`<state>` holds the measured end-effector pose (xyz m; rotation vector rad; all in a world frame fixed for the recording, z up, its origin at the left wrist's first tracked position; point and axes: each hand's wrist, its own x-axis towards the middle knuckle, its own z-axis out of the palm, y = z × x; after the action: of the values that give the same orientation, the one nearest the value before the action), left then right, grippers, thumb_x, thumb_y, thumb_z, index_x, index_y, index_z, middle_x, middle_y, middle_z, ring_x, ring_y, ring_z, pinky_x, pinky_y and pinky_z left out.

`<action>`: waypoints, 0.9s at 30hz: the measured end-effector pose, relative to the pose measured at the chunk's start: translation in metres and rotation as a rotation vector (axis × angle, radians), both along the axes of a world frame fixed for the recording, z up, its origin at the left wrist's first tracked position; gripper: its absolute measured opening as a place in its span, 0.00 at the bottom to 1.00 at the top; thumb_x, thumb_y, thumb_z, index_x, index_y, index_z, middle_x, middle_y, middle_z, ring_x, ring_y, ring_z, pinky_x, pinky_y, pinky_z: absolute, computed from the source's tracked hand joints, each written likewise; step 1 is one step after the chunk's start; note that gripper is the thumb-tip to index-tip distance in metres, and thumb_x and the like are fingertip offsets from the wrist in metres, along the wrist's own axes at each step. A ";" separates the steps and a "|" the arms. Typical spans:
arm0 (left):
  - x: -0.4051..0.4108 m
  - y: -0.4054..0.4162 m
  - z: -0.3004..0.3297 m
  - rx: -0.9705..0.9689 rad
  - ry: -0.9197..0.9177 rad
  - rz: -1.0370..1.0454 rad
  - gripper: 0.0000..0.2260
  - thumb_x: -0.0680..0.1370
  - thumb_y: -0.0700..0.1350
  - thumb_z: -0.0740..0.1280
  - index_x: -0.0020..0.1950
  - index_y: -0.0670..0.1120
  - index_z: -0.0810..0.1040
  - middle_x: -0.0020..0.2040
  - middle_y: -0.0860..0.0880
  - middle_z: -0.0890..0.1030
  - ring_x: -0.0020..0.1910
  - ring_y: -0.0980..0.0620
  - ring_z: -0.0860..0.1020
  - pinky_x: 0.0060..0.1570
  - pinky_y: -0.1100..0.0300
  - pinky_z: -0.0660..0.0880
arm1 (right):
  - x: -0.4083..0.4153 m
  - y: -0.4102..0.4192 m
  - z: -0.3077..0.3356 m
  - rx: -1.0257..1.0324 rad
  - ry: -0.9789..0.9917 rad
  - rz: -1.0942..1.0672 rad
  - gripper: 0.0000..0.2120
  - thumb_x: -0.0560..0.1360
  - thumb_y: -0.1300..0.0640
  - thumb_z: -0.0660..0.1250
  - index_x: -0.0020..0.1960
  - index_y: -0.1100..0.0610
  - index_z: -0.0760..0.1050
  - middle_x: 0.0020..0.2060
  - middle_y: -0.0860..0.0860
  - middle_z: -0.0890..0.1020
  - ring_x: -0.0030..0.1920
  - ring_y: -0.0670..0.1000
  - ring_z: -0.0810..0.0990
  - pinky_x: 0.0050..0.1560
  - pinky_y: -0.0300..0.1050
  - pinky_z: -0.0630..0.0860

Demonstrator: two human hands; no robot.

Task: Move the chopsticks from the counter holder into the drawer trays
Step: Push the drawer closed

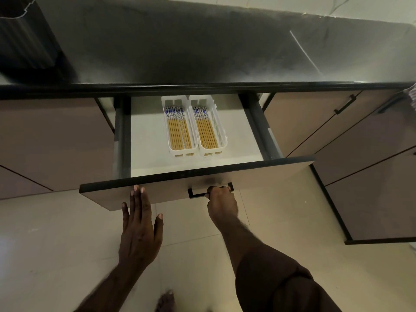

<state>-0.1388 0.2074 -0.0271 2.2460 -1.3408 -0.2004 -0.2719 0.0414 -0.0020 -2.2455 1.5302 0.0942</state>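
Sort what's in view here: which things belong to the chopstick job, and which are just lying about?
Job:
left tray, holding chopsticks
right tray, also filled
drawer, open
handle, gripped by right hand
left hand, flat at the drawer front

Lying about:
dark ribbed object on the counter
side cabinets

Drawer point(236, 176) stood pulled open below desk. Two white slotted trays point(173, 152) sat side by side, touching, on drawer's white floor. Each tray held flat row of yellow chopsticks point(179, 131), laid lengthwise, blue-and-white patterned ends pointed toward drawer back.
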 end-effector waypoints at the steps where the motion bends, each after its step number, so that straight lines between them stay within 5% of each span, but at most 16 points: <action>1: 0.002 -0.004 0.001 -0.009 -0.001 0.001 0.32 0.81 0.58 0.46 0.78 0.38 0.46 0.79 0.39 0.47 0.78 0.42 0.47 0.75 0.42 0.49 | 0.003 -0.004 0.000 -0.001 -0.005 -0.006 0.09 0.79 0.55 0.66 0.56 0.58 0.80 0.48 0.55 0.84 0.45 0.53 0.83 0.41 0.41 0.74; 11: 0.017 -0.056 0.008 -0.032 -0.014 0.076 0.35 0.78 0.50 0.58 0.78 0.39 0.43 0.79 0.42 0.44 0.79 0.45 0.45 0.75 0.42 0.50 | 0.029 -0.048 -0.004 0.005 -0.007 0.064 0.11 0.79 0.55 0.66 0.59 0.58 0.79 0.51 0.56 0.84 0.49 0.54 0.83 0.49 0.45 0.78; 27: 0.062 -0.134 0.017 0.016 -0.097 0.264 0.37 0.78 0.52 0.57 0.78 0.42 0.39 0.80 0.42 0.43 0.79 0.46 0.42 0.75 0.42 0.46 | 0.069 -0.122 -0.010 -0.067 0.085 0.332 0.11 0.77 0.57 0.69 0.58 0.57 0.79 0.48 0.55 0.83 0.47 0.53 0.82 0.46 0.46 0.78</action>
<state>-0.0765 0.0734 -0.0101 2.4449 -1.0772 -0.0094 -0.2025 -0.0804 -0.0119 -2.5612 1.2014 0.2403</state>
